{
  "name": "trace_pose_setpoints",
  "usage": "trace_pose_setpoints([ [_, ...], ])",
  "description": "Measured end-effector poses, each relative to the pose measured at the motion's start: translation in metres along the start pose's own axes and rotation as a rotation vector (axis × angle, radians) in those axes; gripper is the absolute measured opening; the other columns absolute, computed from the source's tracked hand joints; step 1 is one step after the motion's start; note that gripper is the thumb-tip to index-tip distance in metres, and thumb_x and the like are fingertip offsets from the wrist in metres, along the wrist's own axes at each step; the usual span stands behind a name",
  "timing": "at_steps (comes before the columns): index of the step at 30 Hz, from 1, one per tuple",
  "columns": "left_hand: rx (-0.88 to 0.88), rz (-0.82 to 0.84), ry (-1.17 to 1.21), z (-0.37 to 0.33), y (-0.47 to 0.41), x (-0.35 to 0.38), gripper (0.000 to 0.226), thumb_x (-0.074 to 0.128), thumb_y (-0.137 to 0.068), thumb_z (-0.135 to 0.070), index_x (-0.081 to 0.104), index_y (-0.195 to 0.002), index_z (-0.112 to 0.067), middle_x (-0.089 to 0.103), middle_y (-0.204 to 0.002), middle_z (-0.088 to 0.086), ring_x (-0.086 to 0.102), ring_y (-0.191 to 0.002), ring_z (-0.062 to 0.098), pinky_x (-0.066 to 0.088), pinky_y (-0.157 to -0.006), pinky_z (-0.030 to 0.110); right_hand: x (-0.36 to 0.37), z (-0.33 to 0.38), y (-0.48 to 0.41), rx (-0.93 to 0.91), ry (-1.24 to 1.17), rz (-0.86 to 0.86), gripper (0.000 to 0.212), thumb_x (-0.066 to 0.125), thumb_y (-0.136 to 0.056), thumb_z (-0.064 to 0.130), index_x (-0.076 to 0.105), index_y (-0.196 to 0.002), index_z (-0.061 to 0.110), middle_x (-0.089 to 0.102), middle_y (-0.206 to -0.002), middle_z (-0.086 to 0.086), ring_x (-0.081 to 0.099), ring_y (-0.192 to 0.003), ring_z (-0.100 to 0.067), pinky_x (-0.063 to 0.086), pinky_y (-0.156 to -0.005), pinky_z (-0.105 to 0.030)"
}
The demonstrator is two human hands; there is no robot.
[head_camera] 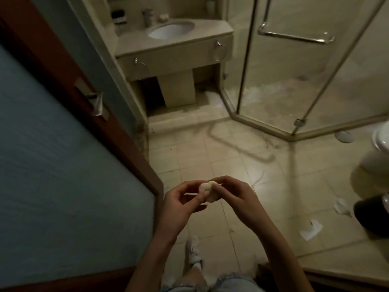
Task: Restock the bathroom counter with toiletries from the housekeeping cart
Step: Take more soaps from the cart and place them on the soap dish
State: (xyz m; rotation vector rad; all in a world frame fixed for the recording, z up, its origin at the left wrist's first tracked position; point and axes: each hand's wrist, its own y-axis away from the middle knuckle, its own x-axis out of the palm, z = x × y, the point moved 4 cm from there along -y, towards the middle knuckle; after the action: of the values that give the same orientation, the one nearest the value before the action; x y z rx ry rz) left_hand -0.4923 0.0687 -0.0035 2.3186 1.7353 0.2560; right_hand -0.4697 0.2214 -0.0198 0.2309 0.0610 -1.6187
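At six, left hand (179, 199) and right hand (233, 197) pinch a pale lump (208, 191), too blurred to name. Table (134, 43) at twelve; dark things (120, 16) by its sink (170, 31) unclear. Bin (370, 216) at three, cut off.

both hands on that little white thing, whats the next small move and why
Probably a step forward toward the counter: the small white item is pinched between the left hand and the right hand above the floor tiles, with the counter and its sink farther ahead. Whether it is wrapped cannot be told.
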Motion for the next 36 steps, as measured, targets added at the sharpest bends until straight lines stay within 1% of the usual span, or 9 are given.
trace_pose_setpoints([
  [5,-0.011,-0.054,0.039,-0.001,-0.019,-0.018,0.023,0.071,-0.082,-0.014,0.069,-0.105,-0.014,0.072,-0.098,0.005,0.071,-0.089,0.018,0.058,-0.071,0.027,0.011,0.008,-0.024,-0.032,0.080,0.030,0.020,0.056,-0.094,0.028,0.067,-0.108,0.019,0.072,-0.094,0.008,0.067,-0.086,-0.004,0.054,-0.075,-0.020],
  [9,-0.002,-0.037,0.082,-0.010,-0.051,-0.031,0.027,0.072,-0.079,-0.017,0.069,-0.105,-0.013,0.072,-0.097,0.005,0.071,-0.089,0.019,0.057,-0.071,0.028,0.015,0.017,-0.053,-0.034,0.091,0.030,0.027,0.057,-0.090,0.036,0.065,-0.112,0.021,0.072,-0.095,0.005,0.068,-0.088,-0.007,0.056,-0.079,-0.028],
  [14,0.036,0.009,0.091,-0.027,-0.098,-0.055,0.024,0.070,-0.081,-0.015,0.069,-0.105,-0.012,0.071,-0.099,0.006,0.071,-0.090,0.019,0.058,-0.073,0.029,0.026,0.031,-0.100,-0.051,0.092,0.016,0.038,0.054,-0.085,0.043,0.063,-0.115,0.020,0.072,-0.094,0.006,0.068,-0.088,-0.007,0.056,-0.081,-0.028],
  [17,0.045,0.040,0.089,-0.032,-0.124,-0.075,0.021,0.068,-0.084,-0.014,0.069,-0.105,-0.013,0.071,-0.100,0.005,0.070,-0.092,0.018,0.058,-0.075,0.030,0.039,0.034,-0.128,-0.044,0.082,0.005,0.039,0.054,-0.085,0.041,0.063,-0.115,0.018,0.072,-0.094,0.006,0.068,-0.088,-0.007,0.056,-0.081,-0.027],
  [20,0.043,0.059,0.079,-0.035,-0.151,-0.093,0.023,0.069,-0.084,-0.015,0.069,-0.106,-0.013,0.071,-0.101,0.006,0.070,-0.093,0.018,0.058,-0.076,0.030,0.050,0.034,-0.153,-0.041,0.062,-0.002,0.031,0.055,-0.089,0.034,0.063,-0.115,0.017,0.071,-0.095,0.005,0.068,-0.088,-0.009,0.055,-0.079,-0.025],
  [24,0.019,0.024,0.072,-0.032,-0.182,-0.107,0.025,0.070,-0.082,-0.016,0.068,-0.107,-0.013,0.071,-0.102,0.005,0.070,-0.093,0.018,0.058,-0.077,0.030,0.058,0.027,-0.184,0.011,0.026,-0.008,0.022,0.050,-0.096,0.021,0.064,-0.111,0.015,0.069,-0.096,0.004,0.066,-0.085,-0.008,0.052,-0.074,-0.018],
  [27,-0.008,0.010,0.095,-0.029,-0.210,-0.113,0.024,0.070,-0.082,-0.015,0.069,-0.106,-0.012,0.072,-0.100,0.005,0.070,-0.092,0.018,0.058,-0.078,0.032,0.060,0.023,-0.218,0.026,0.063,-0.025,0.020,0.054,-0.093,0.026,0.066,-0.107,0.018,0.070,-0.094,0.006,0.067,-0.085,-0.007,0.054,-0.075,-0.021],
  [32,-0.046,-0.088,0.112,-0.034,-0.272,-0.119,0.022,0.069,-0.083,-0.011,0.068,-0.105,-0.012,0.073,-0.098,0.001,0.071,-0.091,0.014,0.057,-0.075,0.027,0.055,0.014,-0.291,0.044,0.068,0.021,0.018,0.057,-0.090,0.030,0.065,-0.105,0.021,0.070,-0.092,0.007,0.068,-0.084,-0.005,0.053,-0.074,-0.018],
  [36,-0.039,-0.148,0.092,-0.055,-0.340,-0.116,0.022,0.069,-0.084,-0.009,0.068,-0.104,-0.014,0.073,-0.098,0.000,0.070,-0.090,0.011,0.056,-0.072,0.023,0.037,0.013,-0.367,0.048,0.019,0.094,0.026,0.061,-0.086,0.034,0.065,-0.106,0.018,0.072,-0.094,0.002,0.069,-0.086,-0.008,0.056,-0.079,-0.025],
])
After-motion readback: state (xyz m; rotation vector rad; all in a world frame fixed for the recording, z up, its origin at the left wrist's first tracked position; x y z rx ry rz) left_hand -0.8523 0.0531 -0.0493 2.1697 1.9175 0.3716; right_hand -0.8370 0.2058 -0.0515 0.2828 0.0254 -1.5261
